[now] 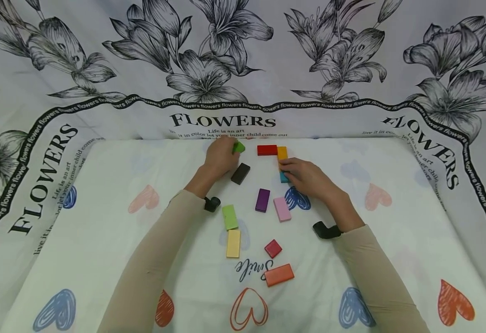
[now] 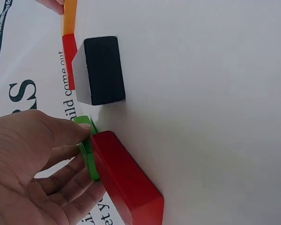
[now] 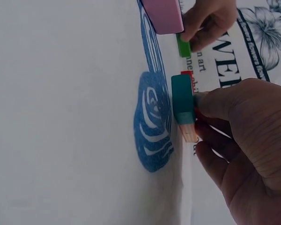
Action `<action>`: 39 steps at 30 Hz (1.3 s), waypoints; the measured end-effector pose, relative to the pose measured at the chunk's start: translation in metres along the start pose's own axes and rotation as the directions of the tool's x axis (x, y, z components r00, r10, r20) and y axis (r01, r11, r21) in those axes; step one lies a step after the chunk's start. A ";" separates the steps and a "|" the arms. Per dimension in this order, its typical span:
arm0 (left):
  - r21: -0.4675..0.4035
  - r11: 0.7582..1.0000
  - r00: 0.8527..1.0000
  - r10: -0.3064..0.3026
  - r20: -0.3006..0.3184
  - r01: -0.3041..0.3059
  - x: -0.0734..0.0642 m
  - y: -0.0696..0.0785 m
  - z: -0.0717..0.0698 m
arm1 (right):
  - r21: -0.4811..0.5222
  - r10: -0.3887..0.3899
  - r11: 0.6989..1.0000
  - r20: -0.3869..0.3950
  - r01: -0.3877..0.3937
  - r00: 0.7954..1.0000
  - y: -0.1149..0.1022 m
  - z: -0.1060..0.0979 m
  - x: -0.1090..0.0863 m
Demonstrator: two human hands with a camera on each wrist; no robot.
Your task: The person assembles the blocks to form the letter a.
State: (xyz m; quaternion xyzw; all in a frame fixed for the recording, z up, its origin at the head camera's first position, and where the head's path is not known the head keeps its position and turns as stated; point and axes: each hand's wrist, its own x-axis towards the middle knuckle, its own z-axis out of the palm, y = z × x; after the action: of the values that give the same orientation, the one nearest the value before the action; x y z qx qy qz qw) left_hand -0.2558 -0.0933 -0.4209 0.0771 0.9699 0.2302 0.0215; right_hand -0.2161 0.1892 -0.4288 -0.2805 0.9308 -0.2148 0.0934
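My left hand [image 1: 221, 156] is at the far side of the cloth, pinching a green block [image 1: 239, 147] between thumb and fingers. In the left wrist view a red block [image 2: 124, 176] lies right beside the green one; the head view hides it behind the hand. My right hand [image 1: 307, 176] holds a teal block [image 3: 182, 98], its thumb against one side. The teal block meets the near end of an orange block [image 1: 282, 151], partly covered by the fingertips. A red block [image 1: 267, 150] touches the orange one's far end, forming a corner.
A black block [image 1: 240, 174] lies near the left hand. Nearer are purple [image 1: 262, 200], pink [image 1: 282, 209], light green [image 1: 229, 217] and yellow [image 1: 233, 243] blocks. A small red block [image 1: 273, 248] and an orange-red block [image 1: 279, 275] lie closest, on a heart-printed white cloth [image 1: 326, 286].
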 end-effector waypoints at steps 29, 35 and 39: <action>-0.029 0.996 0.990 0.084 0.113 -0.081 0.009 0.020 0.002 | 0.025 0.032 0.999 -0.001 -0.032 0.999 0.002 0.000 0.001; -0.033 0.998 0.990 0.063 0.123 -0.059 0.010 0.019 0.005 | 0.036 0.006 0.999 -0.008 -0.006 1.000 0.004 0.000 -0.001; -0.047 0.997 0.989 0.072 0.126 -0.066 0.010 0.020 0.007 | 0.033 0.004 0.999 -0.002 -0.004 1.000 0.006 -0.001 0.000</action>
State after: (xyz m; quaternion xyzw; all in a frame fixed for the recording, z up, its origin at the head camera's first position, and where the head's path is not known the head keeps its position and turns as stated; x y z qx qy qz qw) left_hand -0.2624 -0.0710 -0.4179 0.1246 0.9581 0.2461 0.0773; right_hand -0.2186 0.1940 -0.4309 -0.2769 0.9278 -0.2301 0.0977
